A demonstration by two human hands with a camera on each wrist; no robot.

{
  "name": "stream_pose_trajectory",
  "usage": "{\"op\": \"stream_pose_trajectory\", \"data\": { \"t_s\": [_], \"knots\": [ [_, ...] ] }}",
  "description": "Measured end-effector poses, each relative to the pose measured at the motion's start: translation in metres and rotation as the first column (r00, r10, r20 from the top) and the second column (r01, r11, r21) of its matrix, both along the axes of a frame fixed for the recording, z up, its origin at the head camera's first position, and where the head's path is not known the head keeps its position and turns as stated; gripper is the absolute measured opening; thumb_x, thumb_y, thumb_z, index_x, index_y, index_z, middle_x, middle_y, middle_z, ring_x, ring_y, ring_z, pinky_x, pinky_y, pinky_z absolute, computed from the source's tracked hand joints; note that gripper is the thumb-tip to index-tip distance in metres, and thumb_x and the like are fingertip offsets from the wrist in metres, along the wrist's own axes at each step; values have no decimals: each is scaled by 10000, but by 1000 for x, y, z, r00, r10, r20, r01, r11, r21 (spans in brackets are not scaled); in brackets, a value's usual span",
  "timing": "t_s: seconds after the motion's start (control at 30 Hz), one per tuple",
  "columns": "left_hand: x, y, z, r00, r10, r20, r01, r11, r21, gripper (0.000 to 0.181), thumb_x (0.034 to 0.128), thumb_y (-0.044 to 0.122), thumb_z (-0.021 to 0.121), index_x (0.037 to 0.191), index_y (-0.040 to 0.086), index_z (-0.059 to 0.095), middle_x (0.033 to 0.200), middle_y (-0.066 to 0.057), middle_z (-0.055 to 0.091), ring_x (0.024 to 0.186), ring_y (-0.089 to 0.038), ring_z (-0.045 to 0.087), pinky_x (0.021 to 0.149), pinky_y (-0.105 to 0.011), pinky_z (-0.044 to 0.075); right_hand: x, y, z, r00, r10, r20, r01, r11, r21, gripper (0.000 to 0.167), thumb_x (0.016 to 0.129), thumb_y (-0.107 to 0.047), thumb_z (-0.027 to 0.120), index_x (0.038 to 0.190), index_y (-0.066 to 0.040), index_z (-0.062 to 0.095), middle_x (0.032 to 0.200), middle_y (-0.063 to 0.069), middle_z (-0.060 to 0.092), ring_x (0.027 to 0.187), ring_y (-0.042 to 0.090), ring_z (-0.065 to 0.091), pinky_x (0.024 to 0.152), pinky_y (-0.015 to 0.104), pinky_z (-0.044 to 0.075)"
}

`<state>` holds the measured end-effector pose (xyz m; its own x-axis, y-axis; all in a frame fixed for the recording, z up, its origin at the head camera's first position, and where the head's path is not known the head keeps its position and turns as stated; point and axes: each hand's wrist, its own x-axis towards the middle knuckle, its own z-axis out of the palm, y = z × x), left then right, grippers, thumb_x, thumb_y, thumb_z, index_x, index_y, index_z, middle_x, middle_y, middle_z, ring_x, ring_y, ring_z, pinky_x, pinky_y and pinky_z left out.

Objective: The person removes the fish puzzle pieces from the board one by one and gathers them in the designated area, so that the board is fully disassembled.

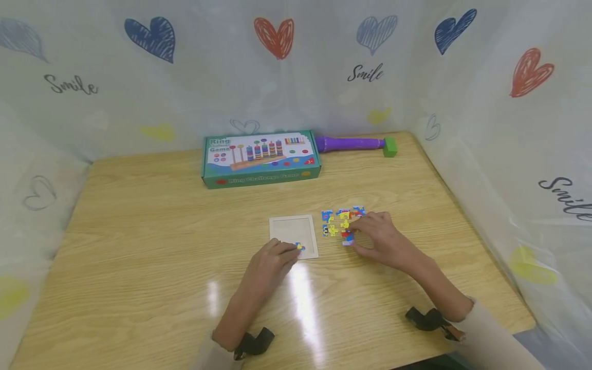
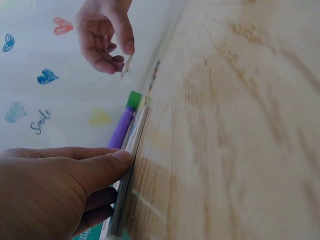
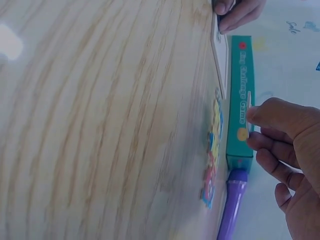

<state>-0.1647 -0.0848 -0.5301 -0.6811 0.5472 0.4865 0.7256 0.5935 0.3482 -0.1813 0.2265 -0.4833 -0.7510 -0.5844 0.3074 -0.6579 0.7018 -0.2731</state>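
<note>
A square wooden puzzle tray [image 1: 277, 219] lies on the table with one printed jigsaw piece [image 1: 299, 247] in its near right corner. My left hand [image 1: 272, 262] reaches over the tray's near left side, fingertips at that piece. In the left wrist view its thumb [image 2: 120, 159] lies against the tray's near edge [image 2: 125, 192], other fingers beyond it. Raised over the loose jigsaw pieces [image 1: 327, 216], my right hand [image 1: 381, 239] pinches a thin jigsaw piece [image 3: 249, 112] between thumb and fingers; its printed face is hidden in the wrist views.
Behind the tray stands a green ring game box [image 1: 261, 159]. A purple microphone-shaped toy [image 1: 351, 144] lies right of it, with a green block [image 1: 390, 147] at its end. White sheeting [image 1: 296, 87] with printed hearts surrounds the table [image 1: 152, 236].
</note>
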Motion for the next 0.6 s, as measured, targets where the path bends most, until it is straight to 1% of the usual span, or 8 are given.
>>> {"op": "stream_pose_trajectory", "data": {
  "t_s": [0.1,0.33,0.5,0.6],
  "knots": [
    [0,0,0,1000,-4,5,4,1000,1,173,846,43,794,1018,66,794,1014,-7,735,855,-165,594,720,-238,519,1,4,0,1000,-4,7,4,1000,-3,294,784,-129,842,1040,-77,709,1019,-7,716,1020,250,608,817,424,341],
    [-1,-1,0,1000,-7,-6,7,1000,6,172,844,40,795,1014,69,796,1005,-10,735,842,-173,591,705,-241,517,3,13,-6,999,-20,-26,20,1000,-5,305,765,-138,852,1027,-64,716,980,0,724,957,231,612,788,416,332],
    [-1,-1,-1,1000,-7,-8,7,1000,4,173,842,41,797,1013,73,797,1004,-9,737,832,-170,590,691,-235,512,5,19,-8,999,-52,11,52,998,25,291,775,-140,852,1026,-73,722,975,-9,724,956,221,603,796,425,328],
    [-1,-1,-1,1000,-6,-25,6,1000,-9,179,838,40,798,1015,70,796,1009,-13,738,838,-176,593,698,-240,516,6,22,-9,998,-60,21,59,997,43,275,776,-120,840,1020,-78,719,975,-14,722,969,220,602,789,415,320]
  ]
}}
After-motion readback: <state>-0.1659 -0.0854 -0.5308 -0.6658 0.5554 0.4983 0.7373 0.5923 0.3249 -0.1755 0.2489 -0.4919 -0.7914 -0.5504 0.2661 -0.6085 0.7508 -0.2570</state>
